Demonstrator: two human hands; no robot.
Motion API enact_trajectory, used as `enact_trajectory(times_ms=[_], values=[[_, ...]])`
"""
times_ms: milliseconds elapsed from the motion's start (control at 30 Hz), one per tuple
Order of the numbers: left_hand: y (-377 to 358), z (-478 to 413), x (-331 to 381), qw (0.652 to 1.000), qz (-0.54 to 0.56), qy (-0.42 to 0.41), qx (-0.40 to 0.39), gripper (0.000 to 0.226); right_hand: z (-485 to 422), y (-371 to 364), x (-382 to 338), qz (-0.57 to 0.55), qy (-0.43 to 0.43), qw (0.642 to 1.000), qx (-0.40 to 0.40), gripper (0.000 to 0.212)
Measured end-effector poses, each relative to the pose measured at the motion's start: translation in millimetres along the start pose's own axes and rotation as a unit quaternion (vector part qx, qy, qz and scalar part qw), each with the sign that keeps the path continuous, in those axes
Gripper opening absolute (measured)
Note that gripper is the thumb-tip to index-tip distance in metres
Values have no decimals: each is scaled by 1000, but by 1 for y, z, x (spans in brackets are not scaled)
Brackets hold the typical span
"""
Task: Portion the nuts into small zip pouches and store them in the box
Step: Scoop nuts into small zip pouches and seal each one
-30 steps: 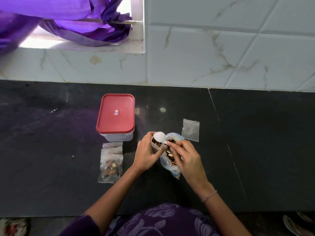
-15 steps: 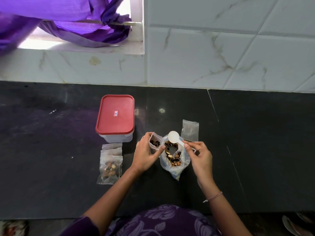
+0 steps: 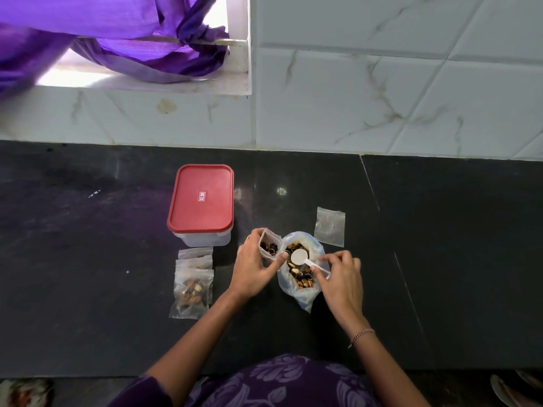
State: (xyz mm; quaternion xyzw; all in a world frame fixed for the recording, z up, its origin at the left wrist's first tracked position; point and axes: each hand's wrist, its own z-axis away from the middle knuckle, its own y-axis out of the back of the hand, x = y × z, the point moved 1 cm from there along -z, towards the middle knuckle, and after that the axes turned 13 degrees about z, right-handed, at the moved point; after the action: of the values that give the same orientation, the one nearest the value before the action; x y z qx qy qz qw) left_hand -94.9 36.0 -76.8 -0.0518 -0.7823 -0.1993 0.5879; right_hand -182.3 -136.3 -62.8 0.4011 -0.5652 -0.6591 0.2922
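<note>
- My left grip (image 3: 252,268) holds the small zip pouch (image 3: 268,255) mouth-up and open, with some nuts (image 3: 269,247) inside.
- My right grip (image 3: 342,276) pinches the handle of the white scoop (image 3: 302,258), whose bowl sits over the nut bag (image 3: 302,301) on the worktop (image 3: 440,259).
- The scoop's long axis points up-left at the pouch mouth, just beside the bowl.

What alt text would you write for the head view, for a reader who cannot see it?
On a dark counter, the left hand holds a small pouch open while the right hand pinches a white scoop over the bag of nuts. Filled pouches lie by a red-lidded box; an empty pouch lies farther right.
</note>
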Motion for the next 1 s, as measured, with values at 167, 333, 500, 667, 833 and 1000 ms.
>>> enact_trajectory(times_ms=[167,333,500,667,833,1000], values=[[-3,-1,2,1000,-8,-15,2,42,5,37,-44,-180,62,981,31,45],[-2,-2,7,999,-36,-5,15,32,3,44,-76,-167,107,979,-45,51],[3,0,11,998,-60,-23,-12,33,-7,52,-70,-169,131,976,-37,18],[17,-5,24,997,55,-22,-44,38,-21,65,-58,-143,159,975,-62,21],[25,-15,32,994,100,3,-45,23,-27,73,-59,-194,179,959,-105,33],[26,-18,37,984,170,43,-22,24,-26,67,-62,-357,116,923,-87,27]])
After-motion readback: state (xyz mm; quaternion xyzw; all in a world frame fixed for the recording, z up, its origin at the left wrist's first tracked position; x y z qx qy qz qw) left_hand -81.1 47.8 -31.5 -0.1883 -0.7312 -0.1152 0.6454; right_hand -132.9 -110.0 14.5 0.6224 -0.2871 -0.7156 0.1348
